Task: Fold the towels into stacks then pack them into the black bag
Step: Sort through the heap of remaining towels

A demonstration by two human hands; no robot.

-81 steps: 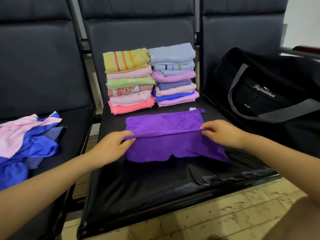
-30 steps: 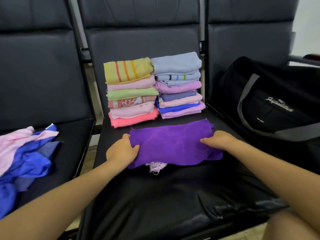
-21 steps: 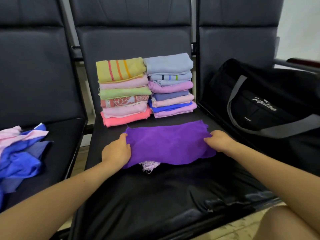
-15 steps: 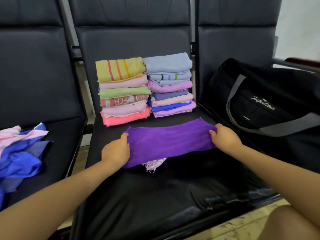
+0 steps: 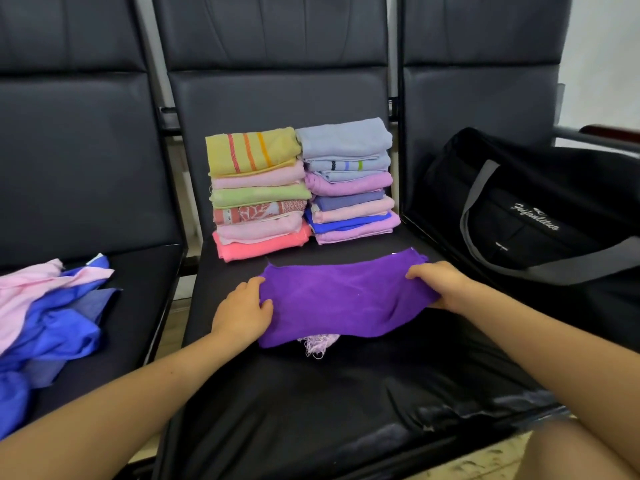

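Observation:
A purple towel (image 5: 341,299) lies folded on the middle black seat (image 5: 311,403), a pale fringe poking out under its front edge. My left hand (image 5: 242,311) grips its left end. My right hand (image 5: 438,285) grips its right end and holds that end slightly raised. Behind the towel stand two stacks of folded towels: the left stack (image 5: 258,194) topped by a yellow striped one, the right stack (image 5: 349,181) topped by a grey-blue one. The black bag (image 5: 540,216) with grey straps sits on the right seat.
A loose heap of pink and blue towels (image 5: 48,317) lies on the left seat. Seat backs rise behind all three seats. A tiled floor shows at the lower right, past the seat's front edge.
The purple towel has been folded in half away from me since the earliest frame. In the last half second my right hand lifted the towel's right end slightly.

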